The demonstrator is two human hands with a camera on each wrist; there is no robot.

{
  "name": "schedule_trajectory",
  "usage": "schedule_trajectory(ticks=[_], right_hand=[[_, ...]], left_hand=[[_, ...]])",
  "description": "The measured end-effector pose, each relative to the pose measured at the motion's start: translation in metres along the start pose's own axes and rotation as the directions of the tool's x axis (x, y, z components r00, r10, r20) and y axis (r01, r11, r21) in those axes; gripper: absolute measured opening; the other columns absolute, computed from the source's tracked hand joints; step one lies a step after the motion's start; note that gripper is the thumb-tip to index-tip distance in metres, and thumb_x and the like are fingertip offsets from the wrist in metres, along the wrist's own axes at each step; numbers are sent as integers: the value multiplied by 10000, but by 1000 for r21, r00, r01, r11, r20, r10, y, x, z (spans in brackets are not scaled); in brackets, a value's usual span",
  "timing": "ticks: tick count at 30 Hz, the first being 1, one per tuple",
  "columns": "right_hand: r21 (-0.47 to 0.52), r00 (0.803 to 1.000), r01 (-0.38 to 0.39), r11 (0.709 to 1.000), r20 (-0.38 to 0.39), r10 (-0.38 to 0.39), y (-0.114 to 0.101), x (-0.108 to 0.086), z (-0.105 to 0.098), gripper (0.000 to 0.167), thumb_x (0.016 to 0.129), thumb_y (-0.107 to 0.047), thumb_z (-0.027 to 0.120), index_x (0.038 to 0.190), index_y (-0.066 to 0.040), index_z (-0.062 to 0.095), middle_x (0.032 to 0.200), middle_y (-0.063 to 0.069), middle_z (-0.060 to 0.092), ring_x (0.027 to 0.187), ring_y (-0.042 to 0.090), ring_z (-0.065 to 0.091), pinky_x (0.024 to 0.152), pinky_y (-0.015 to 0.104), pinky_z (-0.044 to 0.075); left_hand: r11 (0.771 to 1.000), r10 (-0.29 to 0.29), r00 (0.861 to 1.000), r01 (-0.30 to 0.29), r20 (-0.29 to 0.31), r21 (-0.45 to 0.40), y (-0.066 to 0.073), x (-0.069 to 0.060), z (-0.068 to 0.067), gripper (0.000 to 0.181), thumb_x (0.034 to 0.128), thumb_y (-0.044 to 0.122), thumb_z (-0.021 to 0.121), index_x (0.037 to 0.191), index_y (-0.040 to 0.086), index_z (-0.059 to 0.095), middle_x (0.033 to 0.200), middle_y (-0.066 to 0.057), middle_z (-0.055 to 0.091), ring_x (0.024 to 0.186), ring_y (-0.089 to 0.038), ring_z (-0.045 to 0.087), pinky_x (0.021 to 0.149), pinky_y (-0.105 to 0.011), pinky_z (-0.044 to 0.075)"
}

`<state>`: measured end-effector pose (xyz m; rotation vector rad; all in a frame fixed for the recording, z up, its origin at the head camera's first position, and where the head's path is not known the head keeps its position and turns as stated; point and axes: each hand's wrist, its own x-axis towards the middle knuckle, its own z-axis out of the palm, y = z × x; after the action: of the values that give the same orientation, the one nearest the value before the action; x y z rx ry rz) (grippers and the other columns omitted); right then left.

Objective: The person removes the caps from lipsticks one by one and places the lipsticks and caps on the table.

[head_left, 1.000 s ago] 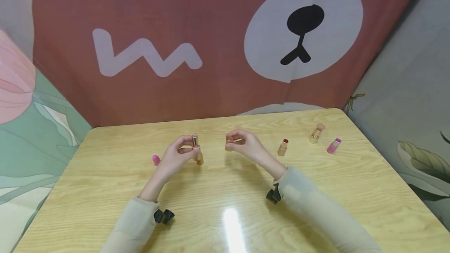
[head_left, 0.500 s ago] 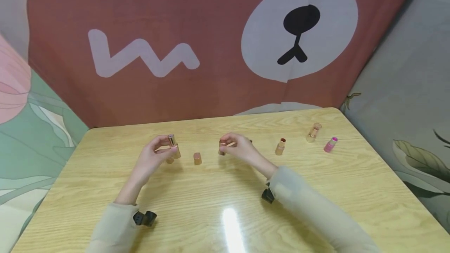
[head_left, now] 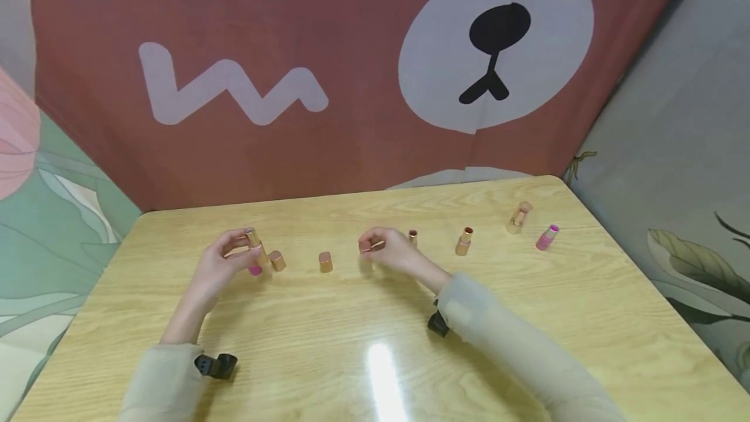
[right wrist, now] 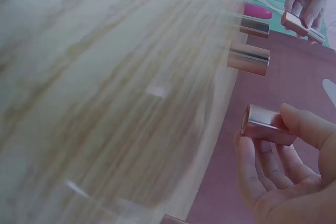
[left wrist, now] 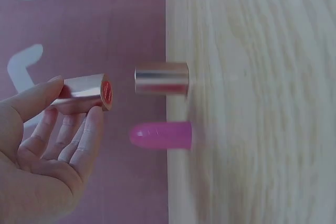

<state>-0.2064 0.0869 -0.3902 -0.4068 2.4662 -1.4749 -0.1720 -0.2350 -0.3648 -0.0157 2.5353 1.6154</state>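
My left hand (head_left: 219, 269) pinches a rose-gold lipstick tube (head_left: 256, 244) upright above the table's left part; its red-marked base (left wrist: 107, 92) shows in the left wrist view. Below and beside it stand a magenta cap (left wrist: 163, 135) and a rose-gold cap (left wrist: 161, 78). With thumb and fingertips my right hand (head_left: 394, 251) holds another rose-gold cap (right wrist: 268, 124) over the middle of the table. One more rose-gold cap (head_left: 325, 262) stands between the hands. Just behind the right hand is a lipstick (head_left: 413, 237), partly hidden.
Further right on the wooden table (head_left: 328, 357) stand a gold lipstick (head_left: 463, 241), a clear-and-gold one (head_left: 518, 218) and a pink one (head_left: 547, 238). A printed cloth (head_left: 293, 161) hangs along the table's back edge.
My left hand has moved left with the tube, away from the middle cap and over to the magenta one. My right hand has shifted slightly left, still holding its cap.
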Motion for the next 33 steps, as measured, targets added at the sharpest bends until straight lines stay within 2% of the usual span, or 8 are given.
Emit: schedule_trajectory(ticks=[4,9,12,18,23,26,30,33], right_hand=[[-17,1000,-10,1000,16,10,2,2,1,246,813,3,711,1051,5,649,1028,151,671,972,270,690,796,261,549],[-9,999,-44,999,18,44,6,4,2,237,817,2,703,1048,2,649,1013,128,664,961,245,684,761,246,537],[-8,999,-43,999,21,43,7,5,1,221,815,17,699,1029,14,646,982,125,659,943,235,682,751,234,527],[-13,997,-69,998,39,70,10,6,-1,200,831,23,688,1024,17,636,967,118,648,923,216,667,790,260,536],[-8,994,-89,996,58,89,12,7,-1,204,836,39,678,1033,36,625,973,135,645,949,233,660,801,266,535],[-14,994,-88,996,64,88,13,7,-1,220,830,34,685,1043,39,629,1004,150,654,973,249,662,815,264,529],[-24,995,-82,996,63,83,12,8,-2,235,823,26,696,1051,37,639,1047,172,662,1016,288,662,855,289,526],[-41,994,-81,996,65,84,12,9,-3,237,829,19,695,1060,31,644,1066,174,665,1041,303,656,873,306,526]], left_hand=[[1000,-5,1000,4,-27,-10,-7,0,-7,645,926,347,623,1432,48,357,1162,137,486,911,192,537,824,-110,460],[999,-13,999,15,-47,49,-17,0,-17,645,935,380,598,1438,53,360,1176,112,482,897,197,524,823,-122,448],[998,-12,998,15,-58,54,-21,1,-22,643,934,372,601,1427,34,366,1164,105,482,888,185,531,805,-110,463],[999,5,995,0,-104,42,-26,0,-32,641,932,362,607,1423,27,365,1054,258,471,884,166,521,781,-74,456],[1000,8,996,-6,-89,16,-33,-2,-38,541,938,315,609,1367,52,409,1004,286,477,878,146,531,782,-101,500],[1000,-9,998,10,-66,22,-39,-2,-41,537,942,307,604,1360,35,407,1048,214,482,874,138,535,792,-128,521],[998,-31,999,33,-28,59,-45,0,-42,611,950,322,588,1399,-23,357,1234,-36,489,871,148,525,797,-135,518],[996,-54,999,53,4,78,-47,2,-42,644,957,331,575,1424,-35,325,1369,-193,408,868,158,507,802,-131,508]])
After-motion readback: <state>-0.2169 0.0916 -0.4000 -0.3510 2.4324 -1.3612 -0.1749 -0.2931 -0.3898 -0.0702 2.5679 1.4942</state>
